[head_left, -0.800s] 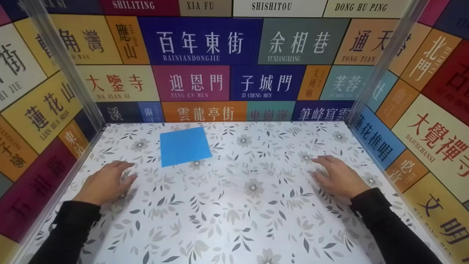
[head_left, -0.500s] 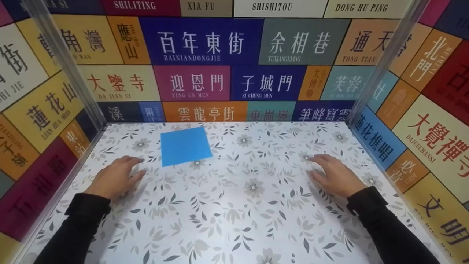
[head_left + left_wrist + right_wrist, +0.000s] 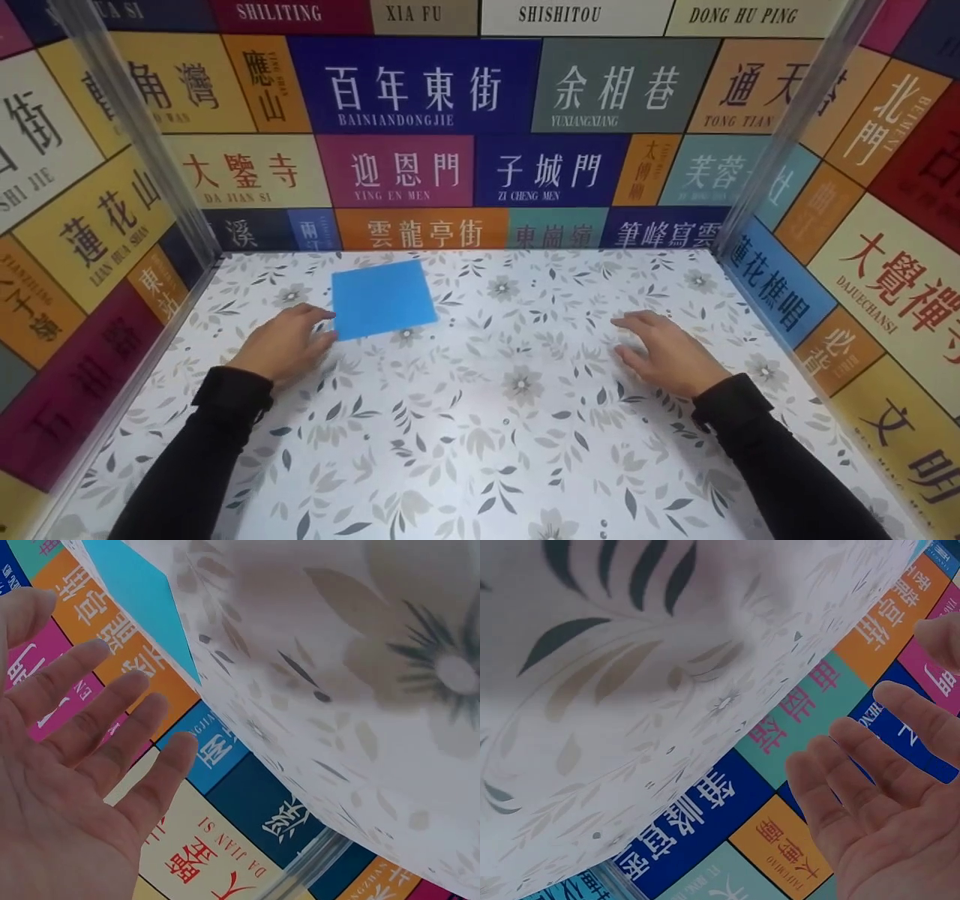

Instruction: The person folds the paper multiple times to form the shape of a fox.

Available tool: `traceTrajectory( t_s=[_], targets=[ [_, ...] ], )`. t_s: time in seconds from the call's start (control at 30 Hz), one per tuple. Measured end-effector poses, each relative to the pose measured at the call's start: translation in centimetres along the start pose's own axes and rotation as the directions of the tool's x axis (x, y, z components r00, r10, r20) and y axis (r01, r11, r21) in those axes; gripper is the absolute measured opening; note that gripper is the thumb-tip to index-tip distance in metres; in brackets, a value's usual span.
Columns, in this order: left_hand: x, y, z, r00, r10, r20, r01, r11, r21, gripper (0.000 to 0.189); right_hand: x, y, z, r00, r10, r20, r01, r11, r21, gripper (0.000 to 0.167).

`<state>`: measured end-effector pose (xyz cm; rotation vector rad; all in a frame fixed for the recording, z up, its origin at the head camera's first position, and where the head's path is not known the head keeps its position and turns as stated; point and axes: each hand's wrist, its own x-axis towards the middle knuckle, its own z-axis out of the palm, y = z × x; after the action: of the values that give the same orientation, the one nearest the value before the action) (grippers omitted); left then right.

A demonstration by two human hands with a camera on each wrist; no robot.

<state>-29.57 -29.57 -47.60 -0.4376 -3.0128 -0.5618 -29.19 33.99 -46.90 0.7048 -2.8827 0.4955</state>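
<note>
At mid-left, the blue sheet could be slid if nudged by the left hand; its fingers and thumb, like the right hand's, are apart.

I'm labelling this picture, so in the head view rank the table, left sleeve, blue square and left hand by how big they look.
1. Table
2. Left sleeve
3. Blue square and left hand: too alike to rank

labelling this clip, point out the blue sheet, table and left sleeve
Blue sheet [image 3: 383, 300], head view, middle of its face
Table [image 3: 465, 416], head view, bare patterned top
Left sleeve [image 3: 189, 461], head view, forearm part
</note>
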Motion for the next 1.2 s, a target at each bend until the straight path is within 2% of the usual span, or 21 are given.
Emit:
traceTrajectory(
  t_s=[0.2,0.37,0.6,0.9,1.2],
  targets=[
    [2.3,0.6,1.3,1.0,0.024,0.01,-0.024,1.0,-0.015,0.048,0.6,-0.4,0.3,1.0,0.007,0.01,-0.006,1.0,-0.011,0.052],
    [3.5,0.5,2.3,0.999,0.026,0.018,-0.026,1.0,-0.006,0.047,0.9,-0.8,0.7,1.0,0.006,0.019,-0.005,1.0,-0.01,0.052],
    [4.9,0.8,2.8,1.0,0.005,0.003,-0.005,1.0,-0.009,0.045,0.8,-1.2,0.5,1.0,0.004,0.017,-0.004,1.0,0.004,0.051],
    [6.4,1.2,3.2,0.999,0.032,-0.004,-0.032,0.999,-0.008,0.043,1.1,-1.6,0.6,0.999,0.011,0.032,-0.011,1.0,0.001,0.051],
    [7.7,0.2,3.9,1.0,0.02,0.01,-0.021,0.999,0.049,0.043,1.3,-1.6,1.2,0.999,-0.028,0.015,0.029,0.999,-0.042,0.05]
  ],
)
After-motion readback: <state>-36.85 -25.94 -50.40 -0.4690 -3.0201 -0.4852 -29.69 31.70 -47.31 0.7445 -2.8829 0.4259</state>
